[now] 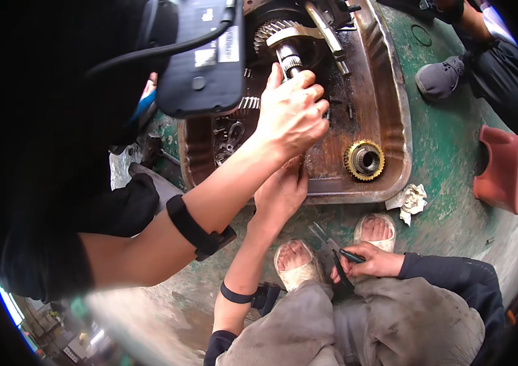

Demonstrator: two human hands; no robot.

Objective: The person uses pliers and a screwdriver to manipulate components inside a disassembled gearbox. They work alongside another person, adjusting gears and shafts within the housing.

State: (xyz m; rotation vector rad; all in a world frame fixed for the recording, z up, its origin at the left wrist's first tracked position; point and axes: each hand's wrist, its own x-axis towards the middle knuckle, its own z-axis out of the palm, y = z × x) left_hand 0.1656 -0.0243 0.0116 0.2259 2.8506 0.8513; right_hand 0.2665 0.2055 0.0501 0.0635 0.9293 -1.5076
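Left hand (292,110), fingers curled and closed around the end of a steel shaft (289,61); the shaft runs up and away from the grip to a toothed gear (271,29) mounted on it; a bright metal lever (326,30) lies just to the right of the gear. Right hand (282,192), directly below the left and partly hidden by it, rests against the near rim of a rusty brown metal tray (393,122); whether its fingers are clenched or loose cannot be told. Right of the grip, inside the tray and well apart from both hands, a brass-coloured toothed ring (364,160) lies flat; left of the grip, small dark parts (229,135) lie heaped in the tray. Both forearms carry black wrist straps. Surface: a worn floor (448,146) of green paint over concrete; a crumpled white rag (411,201) lies just outside the tray's near right corner; a red plastic stool (506,168) stands farther right. Below the hands, a second person squats in pale sandals, one hand (372,262) holding a dark tool; a third person's grey shoe (442,76) shows at upper right.
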